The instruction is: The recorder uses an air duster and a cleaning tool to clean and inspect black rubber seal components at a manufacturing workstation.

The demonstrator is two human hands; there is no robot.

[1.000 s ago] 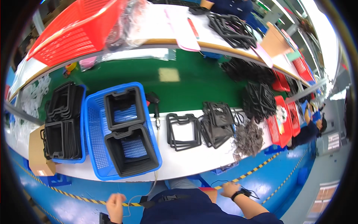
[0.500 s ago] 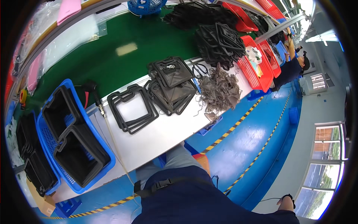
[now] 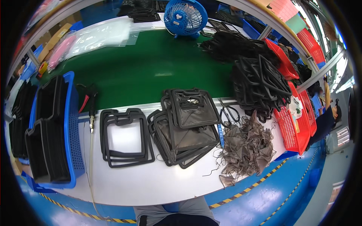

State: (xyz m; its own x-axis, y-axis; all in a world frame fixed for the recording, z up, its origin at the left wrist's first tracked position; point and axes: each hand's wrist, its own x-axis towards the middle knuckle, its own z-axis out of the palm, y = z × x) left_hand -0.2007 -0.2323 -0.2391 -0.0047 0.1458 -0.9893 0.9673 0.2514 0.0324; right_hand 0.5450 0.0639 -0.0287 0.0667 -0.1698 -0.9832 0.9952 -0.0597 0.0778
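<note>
Neither of my hands is in view; at the lower edge only my lap shows. On the white front strip of the table [image 3: 151,184] lie a few bare black frames [image 3: 127,154] with a notched top edge. Right beside them is a stack of similar black frames with dark, see-through film across them [image 3: 188,137]. Black-handled scissors [image 3: 229,117] and a blue strip, perhaps a cutter [image 3: 221,135], lie to its right. Further right spreads a heap of crumpled dark film scraps [image 3: 249,148]. To the left rests an air gun [image 3: 92,113] with its hose.
A blue basket [image 3: 77,154] at the left holds black frames. Behind the scraps is a tall pile of black frames [image 3: 260,86], with red baskets [image 3: 292,132] beside it. A blue fan [image 3: 184,19] and clear plastic bags [image 3: 102,37] sit farther back. A person [image 3: 328,120] is at the far right.
My view has swung from a tilt to nearly level over the table. The forearm seen at the lower right has left the picture. The things on the table look unmoved.
</note>
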